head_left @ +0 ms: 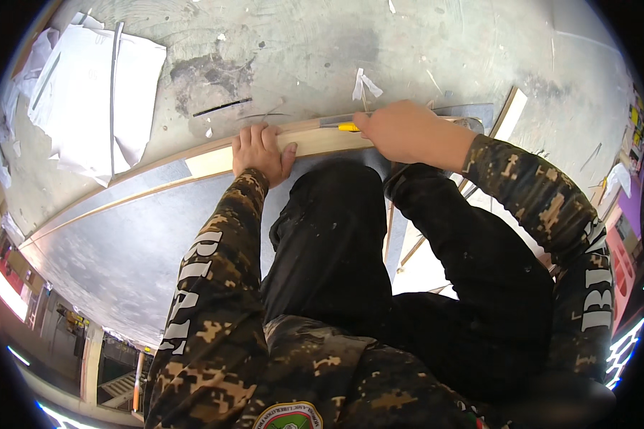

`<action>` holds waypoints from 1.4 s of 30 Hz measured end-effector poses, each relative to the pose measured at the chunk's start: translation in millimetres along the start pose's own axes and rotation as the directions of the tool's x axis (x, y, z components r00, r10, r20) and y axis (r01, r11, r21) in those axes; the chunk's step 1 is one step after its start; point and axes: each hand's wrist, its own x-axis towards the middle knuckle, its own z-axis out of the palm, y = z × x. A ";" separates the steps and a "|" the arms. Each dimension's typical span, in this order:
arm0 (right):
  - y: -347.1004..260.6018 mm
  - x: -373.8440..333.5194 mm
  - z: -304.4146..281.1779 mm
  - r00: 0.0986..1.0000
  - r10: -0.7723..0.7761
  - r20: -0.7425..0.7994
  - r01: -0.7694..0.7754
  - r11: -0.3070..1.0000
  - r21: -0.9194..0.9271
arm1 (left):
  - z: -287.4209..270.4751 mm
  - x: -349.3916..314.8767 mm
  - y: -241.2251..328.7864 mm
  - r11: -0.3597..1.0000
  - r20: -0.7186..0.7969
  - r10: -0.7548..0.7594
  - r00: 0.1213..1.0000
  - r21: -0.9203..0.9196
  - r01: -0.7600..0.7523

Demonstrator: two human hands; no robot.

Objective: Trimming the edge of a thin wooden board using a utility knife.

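My left hand (262, 153) rests on the pale wooden edge (315, 143) of a long grey-faced panel (136, 243). Its fingers lie over the far side of the edge, and the thumb sticks out to the right. Farther right along the same edge, my right hand (401, 132) is closed around a yellow utility knife (348, 128). Only the yellow front of the knife shows, with a thin grey blade pointing left along the wood; the rest is hidden in the fist. My knees are close against the panel's near side.
Torn white sheets (96, 89) lie on the concrete floor (293, 43) at the far left, with a grey strip (114, 93) across them. White scraps (366, 84) and a dark strip (222, 107) lie beyond the panel. A wooden board (510, 114) juts out at right.
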 end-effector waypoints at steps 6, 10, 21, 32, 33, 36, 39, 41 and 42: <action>5.4 4.0 -4.3 0.997 -0.080 0.024 0.079 0.997 0.023 | 1.4 -1.7 1.3 1.000 -0.025 0.008 1.000 0.024 -0.007; 8.7 2.7 -8.9 0.987 -0.159 -0.019 0.159 0.987 -0.001 | 1.3 -3.3 0.2 1.000 -0.052 0.019 0.998 0.012 -0.019; 22.1 -7.9 -14.1 0.994 -0.105 0.033 0.108 0.991 -0.078 | 2.1 -0.7 0.7 1.000 -0.028 0.006 1.000 0.007 -0.006; 41.4 -30.6 -19.9 0.995 -0.016 0.094 0.023 0.997 -0.077 | 8.7 -1.8 -1.9 0.999 -0.112 0.047 0.993 0.031 -0.043; 43.4 -32.2 -19.2 0.993 0.020 0.118 -0.009 0.995 -0.097 | 8.5 -1.8 -1.7 0.999 -0.112 0.041 0.993 0.032 -0.038; 50.3 -38.7 -16.9 0.986 0.077 0.146 -0.061 0.992 -0.114 | 8.6 -2.4 -3.5 0.999 -0.114 0.047 0.992 0.029 -0.044; 61.9 -48.5 -13.3 0.985 0.101 0.142 -0.085 0.990 -0.110 | 9.5 -2.6 -3.8 0.999 -0.107 0.042 0.993 0.026 -0.040; 71.3 -57.9 -11.8 0.985 0.113 0.134 -0.098 0.989 -0.113 | 10.5 -0.2 -2.0 0.999 -0.110 0.053 0.993 0.016 -0.052; 73.6 -60.5 -12.9 0.983 0.117 0.142 -0.101 0.989 -0.111 | 9.9 -0.9 -2.3 0.998 -0.109 0.054 0.993 0.017 -0.053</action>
